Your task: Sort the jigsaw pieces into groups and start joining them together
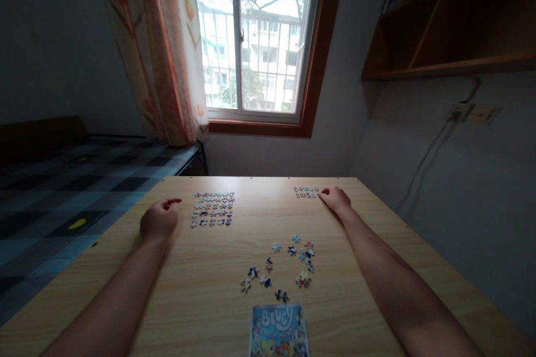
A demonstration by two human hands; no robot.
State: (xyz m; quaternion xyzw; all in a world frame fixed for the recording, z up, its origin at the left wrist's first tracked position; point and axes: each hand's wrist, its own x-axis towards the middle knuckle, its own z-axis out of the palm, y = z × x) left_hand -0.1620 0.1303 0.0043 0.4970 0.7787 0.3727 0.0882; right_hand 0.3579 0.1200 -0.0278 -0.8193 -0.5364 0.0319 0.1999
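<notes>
My right hand (336, 199) reaches to the far right of the table, its thumb and fingers pinched on a small puzzle piece (319, 194) at the right end of two short rows of puzzle pieces (306, 192). On the left my left hand (159, 219) rests on the tabletop, index finger stretched out and the other fingers loosely curled, holding nothing. Just right of it lies a block of puzzle pieces (213, 210) set in several neat rows. Loose puzzle pieces (292, 250) are scattered nearer to me, some touching or overlapping.
A blue picture box or card marked "Bluey" (278, 330) lies at the near middle of the wooden table (201, 279). To the left is a bed with a checked cover (113, 178). A window (268, 39), a curtain (167, 56) and a wall shelf (439, 28) surround the table.
</notes>
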